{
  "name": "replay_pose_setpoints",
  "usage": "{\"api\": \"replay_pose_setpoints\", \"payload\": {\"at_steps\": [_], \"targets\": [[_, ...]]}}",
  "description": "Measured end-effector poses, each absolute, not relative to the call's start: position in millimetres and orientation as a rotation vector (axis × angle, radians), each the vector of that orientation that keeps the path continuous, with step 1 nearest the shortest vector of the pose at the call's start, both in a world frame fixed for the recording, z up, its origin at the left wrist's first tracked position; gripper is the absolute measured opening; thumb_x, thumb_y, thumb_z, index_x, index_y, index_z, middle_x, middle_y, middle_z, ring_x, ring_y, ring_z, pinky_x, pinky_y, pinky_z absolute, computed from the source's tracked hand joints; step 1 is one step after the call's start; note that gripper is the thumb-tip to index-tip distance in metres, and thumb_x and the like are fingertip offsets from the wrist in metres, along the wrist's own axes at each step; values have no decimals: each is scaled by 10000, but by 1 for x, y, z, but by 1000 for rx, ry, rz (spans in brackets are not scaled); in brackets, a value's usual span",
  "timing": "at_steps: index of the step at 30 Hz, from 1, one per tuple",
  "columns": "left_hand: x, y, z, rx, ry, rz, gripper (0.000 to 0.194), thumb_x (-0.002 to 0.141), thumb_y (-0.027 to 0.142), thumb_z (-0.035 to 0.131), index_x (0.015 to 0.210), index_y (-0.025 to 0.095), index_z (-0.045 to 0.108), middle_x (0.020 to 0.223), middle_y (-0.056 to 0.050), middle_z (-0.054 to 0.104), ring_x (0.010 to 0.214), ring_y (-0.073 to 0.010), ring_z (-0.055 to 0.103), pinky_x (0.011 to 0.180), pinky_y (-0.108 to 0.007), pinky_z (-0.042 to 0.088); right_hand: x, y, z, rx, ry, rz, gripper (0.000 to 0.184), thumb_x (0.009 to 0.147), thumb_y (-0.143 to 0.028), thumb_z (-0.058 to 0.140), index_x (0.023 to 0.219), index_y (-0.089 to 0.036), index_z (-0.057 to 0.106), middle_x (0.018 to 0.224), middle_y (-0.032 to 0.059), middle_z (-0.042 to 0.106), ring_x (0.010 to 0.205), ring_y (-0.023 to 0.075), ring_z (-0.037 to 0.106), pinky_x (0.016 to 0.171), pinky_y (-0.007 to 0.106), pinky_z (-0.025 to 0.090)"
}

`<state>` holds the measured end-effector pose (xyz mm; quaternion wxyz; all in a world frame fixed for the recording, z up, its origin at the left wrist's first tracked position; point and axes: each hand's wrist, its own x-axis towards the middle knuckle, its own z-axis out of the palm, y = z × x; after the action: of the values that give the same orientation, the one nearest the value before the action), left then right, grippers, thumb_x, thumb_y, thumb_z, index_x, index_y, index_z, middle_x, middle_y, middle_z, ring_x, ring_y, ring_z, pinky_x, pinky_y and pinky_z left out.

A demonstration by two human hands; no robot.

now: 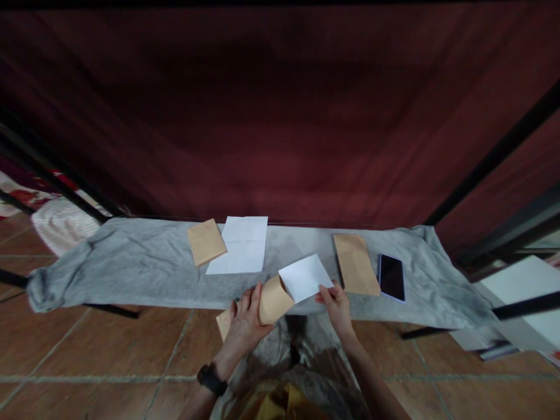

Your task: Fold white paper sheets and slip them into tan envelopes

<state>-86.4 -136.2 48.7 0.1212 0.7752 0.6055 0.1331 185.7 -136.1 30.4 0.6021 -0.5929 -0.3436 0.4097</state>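
My left hand (250,317) is closed around a brown paper envelope (275,298) at the near edge of the cloth, with its mouth facing right. A white folded sheet of paper (305,277) sticks out of that mouth, its left end at the opening. On the sheet's lower right corner, my right hand (336,305) pinches with thumb and fingers. How far the sheet reaches inside the envelope is hidden.
A grey cloth (144,265) covers the narrow table. Behind the hands lie white sheets (245,245) and a brown envelope (206,242). To the right are flat brown envelopes (356,265) and a phone (392,277). A dark red panel (280,128) rises behind.
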Motion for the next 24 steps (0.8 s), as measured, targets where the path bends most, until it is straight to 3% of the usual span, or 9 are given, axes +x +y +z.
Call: {"api": "replay_pose_setpoints", "payload": {"at_steps": [12,20,24], "targets": [[-76,-126,65,2406,1722,337,1081,709,243,711,1618,226,127,1523,-186,425,1443,-386,366,1208,-617,130,200,-130,37,-1365,-926,1030,553,700,-746,747,825,-225,607,593,-9,672,517,186,632,535,309,533],[-58,-117,82,2359,1659,287,1100,722,277,691,1625,226,65,1562,-184,378,1479,-372,320,1212,-602,114,169,-134,34,-1352,-873,1115,466,659,-635,794,821,-213,684,708,14,690,640,183,614,582,304,534],[-52,-113,83,2427,1661,284,1100,720,278,701,1623,236,74,1559,-182,383,1486,-376,311,1208,-616,111,175,-132,35,-1363,-806,1094,490,702,-670,726,891,-219,693,773,18,675,722,193,617,641,312,552]]}}
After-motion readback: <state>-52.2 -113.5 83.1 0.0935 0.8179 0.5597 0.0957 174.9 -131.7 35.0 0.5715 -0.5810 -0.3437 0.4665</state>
